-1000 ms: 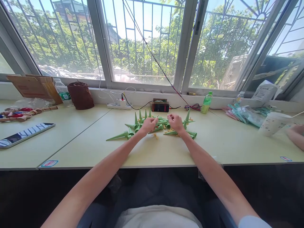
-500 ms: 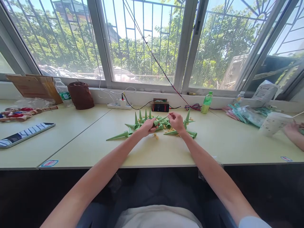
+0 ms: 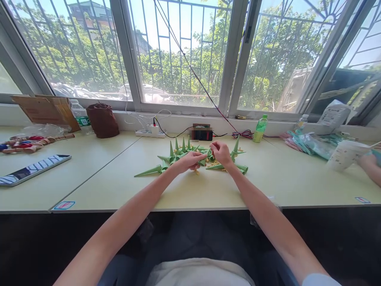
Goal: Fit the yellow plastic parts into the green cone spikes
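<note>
My left hand (image 3: 190,161) is closed on a green plastic cone (image 3: 203,161), whose wide end shows beyond the fingertips. Close by on the right, my right hand (image 3: 220,153) is pinched near the cone's upper end. What sits between its fingertips is too small to make out. Around both hands lie several more green cones, some upright like the one (image 3: 171,149) at the left, others on their sides like the long one (image 3: 148,171). Small yellow pieces (image 3: 197,172) are scattered among them, partly hidden by my hands.
A phone-like black device (image 3: 206,135) stands behind the cones, by a power strip (image 3: 150,134). A green bottle (image 3: 260,128) is at the back right. A phone (image 3: 35,170) lies left. At the far right, another person's hand (image 3: 369,163) is beside a white cup (image 3: 347,155).
My left hand has turned and tilted the green cone more upright, its wide end now facing down. My right hand stays pinched in nearly the same place.
</note>
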Available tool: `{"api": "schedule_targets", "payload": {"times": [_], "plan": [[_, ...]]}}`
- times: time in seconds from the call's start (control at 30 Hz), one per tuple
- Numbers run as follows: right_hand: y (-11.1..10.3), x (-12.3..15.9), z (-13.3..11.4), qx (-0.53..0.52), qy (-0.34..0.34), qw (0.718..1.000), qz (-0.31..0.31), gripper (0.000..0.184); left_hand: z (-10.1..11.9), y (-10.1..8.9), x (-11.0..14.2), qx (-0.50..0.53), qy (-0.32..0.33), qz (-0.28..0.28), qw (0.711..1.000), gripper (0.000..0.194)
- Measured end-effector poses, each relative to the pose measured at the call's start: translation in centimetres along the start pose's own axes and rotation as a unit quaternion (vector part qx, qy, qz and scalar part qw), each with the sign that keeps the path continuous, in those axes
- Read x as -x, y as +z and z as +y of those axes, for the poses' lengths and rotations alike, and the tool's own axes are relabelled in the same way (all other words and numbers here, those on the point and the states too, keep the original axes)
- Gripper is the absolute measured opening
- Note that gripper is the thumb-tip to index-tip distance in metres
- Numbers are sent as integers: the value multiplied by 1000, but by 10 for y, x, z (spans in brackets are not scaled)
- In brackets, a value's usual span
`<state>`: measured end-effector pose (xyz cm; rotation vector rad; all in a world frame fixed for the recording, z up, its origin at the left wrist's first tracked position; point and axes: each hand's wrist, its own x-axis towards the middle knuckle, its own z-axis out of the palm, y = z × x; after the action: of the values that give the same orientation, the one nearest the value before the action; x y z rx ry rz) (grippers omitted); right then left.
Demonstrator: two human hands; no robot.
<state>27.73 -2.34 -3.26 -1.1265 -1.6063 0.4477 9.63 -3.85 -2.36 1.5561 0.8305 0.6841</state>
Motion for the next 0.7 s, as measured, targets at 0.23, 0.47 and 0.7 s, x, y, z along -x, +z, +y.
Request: {"api": "schedule_targets", "payload": {"times": [0.23, 0.47, 0.7], "plan": [[-2, -2, 4, 71, 8, 997, 3, 21, -2, -4, -5, -33, 27, 82, 996, 47], [5, 8, 0, 135, -56, 965, -216, 11, 0, -5, -8, -15, 90, 206, 974, 33], [10, 15, -11, 131, -88, 954, -254, 11, 2, -3, -8, -1, 129, 255, 958, 28]]}}
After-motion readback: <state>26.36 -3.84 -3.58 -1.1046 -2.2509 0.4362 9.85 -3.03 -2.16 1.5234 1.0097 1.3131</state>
